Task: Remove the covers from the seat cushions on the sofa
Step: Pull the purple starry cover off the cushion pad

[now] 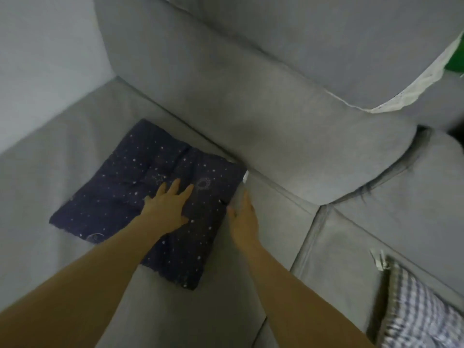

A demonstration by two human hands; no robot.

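A flat dark blue seat cushion (120,197) with a pattern of small white stars lies on the grey sofa seat (37,192), close to the back cushion. My left hand (168,207) rests flat on the cushion's top, fingers spread, holding nothing. My right hand (243,219) is open at the cushion's right edge, fingers pointing toward the backrest; whether it touches the edge I cannot tell. A small white tag (245,176) shows at the cushion's far right corner.
A large grey back cushion (251,101) leans along the rear, with another (326,41) above it showing a white lining. A second grey seat section (376,234) lies to the right. A checked blue-and-white cushion (421,312) sits at bottom right.
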